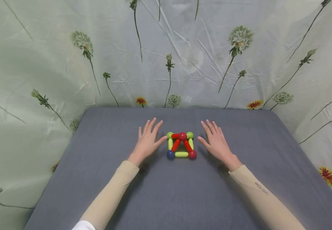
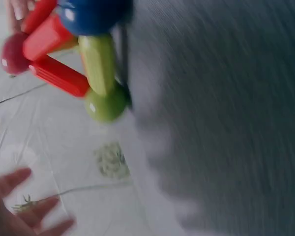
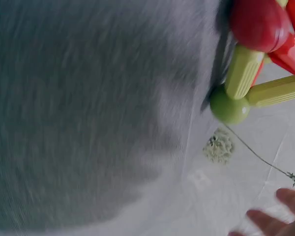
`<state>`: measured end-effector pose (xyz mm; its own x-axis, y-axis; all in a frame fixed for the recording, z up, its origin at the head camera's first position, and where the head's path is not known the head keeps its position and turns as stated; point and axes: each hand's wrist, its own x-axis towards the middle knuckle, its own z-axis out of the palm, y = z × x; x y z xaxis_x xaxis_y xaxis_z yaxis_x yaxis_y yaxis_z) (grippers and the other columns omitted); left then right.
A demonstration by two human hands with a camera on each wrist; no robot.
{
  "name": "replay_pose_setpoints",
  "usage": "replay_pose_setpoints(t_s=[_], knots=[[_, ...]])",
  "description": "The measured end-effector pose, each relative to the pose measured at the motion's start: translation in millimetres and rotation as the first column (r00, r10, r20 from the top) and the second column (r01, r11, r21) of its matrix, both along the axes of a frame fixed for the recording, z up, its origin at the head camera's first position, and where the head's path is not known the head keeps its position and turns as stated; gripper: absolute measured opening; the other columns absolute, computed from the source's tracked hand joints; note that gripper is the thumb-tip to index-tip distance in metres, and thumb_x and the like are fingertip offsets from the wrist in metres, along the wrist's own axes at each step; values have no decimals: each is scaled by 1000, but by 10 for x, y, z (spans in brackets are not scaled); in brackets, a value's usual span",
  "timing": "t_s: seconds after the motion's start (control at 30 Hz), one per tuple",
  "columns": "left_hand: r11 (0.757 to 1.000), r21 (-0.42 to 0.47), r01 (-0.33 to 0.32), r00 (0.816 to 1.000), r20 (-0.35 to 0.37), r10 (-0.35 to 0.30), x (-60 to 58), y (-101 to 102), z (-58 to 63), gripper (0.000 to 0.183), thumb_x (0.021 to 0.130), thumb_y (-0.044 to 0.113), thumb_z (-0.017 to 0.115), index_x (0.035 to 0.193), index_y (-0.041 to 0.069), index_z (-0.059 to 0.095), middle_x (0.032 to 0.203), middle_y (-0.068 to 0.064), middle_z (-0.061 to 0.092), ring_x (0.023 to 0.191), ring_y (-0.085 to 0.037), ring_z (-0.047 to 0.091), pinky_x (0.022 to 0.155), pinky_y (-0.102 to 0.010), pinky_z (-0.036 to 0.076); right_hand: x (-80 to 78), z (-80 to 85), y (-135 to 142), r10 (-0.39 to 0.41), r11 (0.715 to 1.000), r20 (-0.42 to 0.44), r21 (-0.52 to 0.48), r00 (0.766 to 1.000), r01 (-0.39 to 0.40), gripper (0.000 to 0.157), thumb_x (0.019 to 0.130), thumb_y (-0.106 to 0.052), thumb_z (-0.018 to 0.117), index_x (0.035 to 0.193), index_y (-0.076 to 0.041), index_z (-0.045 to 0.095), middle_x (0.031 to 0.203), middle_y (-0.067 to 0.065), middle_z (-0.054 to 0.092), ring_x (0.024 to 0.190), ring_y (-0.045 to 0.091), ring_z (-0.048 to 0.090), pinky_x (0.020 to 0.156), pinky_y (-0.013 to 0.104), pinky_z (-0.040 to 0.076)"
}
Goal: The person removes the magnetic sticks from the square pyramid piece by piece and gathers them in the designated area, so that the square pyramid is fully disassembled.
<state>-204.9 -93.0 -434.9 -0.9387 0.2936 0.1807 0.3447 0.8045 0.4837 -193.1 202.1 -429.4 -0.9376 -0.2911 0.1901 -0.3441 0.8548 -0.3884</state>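
Note:
A small pyramid of toy rods and balls stands on the grey table. Its base has a blue ball [image 1: 170, 155] and a red ball [image 1: 192, 154] at the near corners, and green balls [image 1: 190, 135] at the far ones. Yellow-green rods [image 1: 181, 154] join the base. Red rods [image 1: 176, 145] slope up to a raised red ball [image 1: 182, 136]. My left hand [image 1: 147, 140] is spread just left of it, thumb tip close to the far-left green ball [image 2: 106, 104]. To the right, my right hand [image 1: 216, 142] has its fingers extended, apart from the pyramid. Neither hand holds anything.
The grey-covered tabletop [image 1: 180, 198] reaches back to a pale curtain [image 1: 120, 48] printed with dandelions and flowers. More of this fabric hangs along the left and right sides. Both forearms, in beige sleeves [image 1: 111, 191], come in from the near edge.

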Motion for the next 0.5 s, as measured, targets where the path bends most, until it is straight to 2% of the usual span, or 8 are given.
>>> replay_pose_setpoints(t_s=[0.07, 0.1, 0.2, 0.27, 0.3, 0.37, 0.43, 0.5], knots=[[975, 207, 84, 995, 42, -94, 13, 70, 0, 63, 94, 39, 59, 148, 16, 35, 152, -10, 31, 139, -29, 25, 108, -55, 21, 21, -16, -21, 55, 989, 21, -138, 998, -51, 70, 94, -27, 61, 151, -8, 26, 152, 20, 26, 139, 38, 21, 107, 58, 19], [942, 316, 116, 988, 64, -143, 17, 115, -5, 60, 94, 34, 61, 146, 13, 39, 148, -11, 37, 137, -28, 32, 107, -53, 26, 34, -25, -35, 82, 973, 34, -219, 996, -72, 69, 93, -24, 63, 150, -7, 28, 150, 19, 30, 137, 36, 27, 106, 57, 24], [809, 573, 127, 960, 133, -244, 30, 275, -24, 52, 92, 23, 66, 139, 8, 47, 138, -13, 49, 127, -25, 45, 103, -46, 36, 69, -64, -99, 162, 882, 84, -460, 983, -106, 59, 91, -11, 65, 143, -2, 38, 137, 21, 46, 124, 34, 46, 99, 50, 38], [772, 627, 105, 954, 156, -256, 41, 384, -46, 51, 90, 23, 68, 135, 7, 50, 134, -14, 53, 121, -24, 50, 101, -44, 39, 90, -92, -150, 199, 817, 127, -569, 972, -93, 51, 90, -8, 67, 135, 3, 45, 125, 22, 55, 113, 33, 55, 93, 44, 45], [770, 630, 101, 955, 155, -251, 43, 437, -59, 51, 89, 22, 69, 134, 6, 51, 131, -14, 54, 119, -24, 50, 99, -44, 40, 97, -112, -178, 206, 797, 146, -598, 968, -79, 47, 90, -8, 67, 131, 5, 48, 120, 22, 58, 108, 33, 58, 90, 41, 48], [797, 597, 95, 964, 144, -222, 43, 532, -91, 51, 88, 24, 71, 132, 7, 53, 127, -11, 55, 116, -23, 49, 96, -42, 41, 108, -143, -232, 210, 778, 194, -627, 958, -44, 41, 89, -10, 68, 124, 6, 53, 112, 21, 61, 100, 31, 61, 84, 36, 51], [834, 544, 94, 976, 115, -185, 38, 608, -123, 50, 86, 26, 72, 129, 7, 55, 122, -8, 56, 112, -22, 47, 92, -41, 43, 114, -167, -281, 193, 791, 225, -611, 955, -16, 38, 87, -13, 71, 118, 4, 57, 106, 17, 63, 94, 28, 62, 80, 31, 51], [852, 515, 96, 985, 76, -157, 18, 654, -160, 45, 85, 24, 73, 125, 7, 58, 117, -7, 57, 108, -23, 46, 88, -41, 43, 112, -190, -327, 174, 814, 234, -580, 956, -6, 33, 85, -11, 72, 113, 3, 59, 101, 14, 63, 89, 25, 62, 77, 29, 51]])
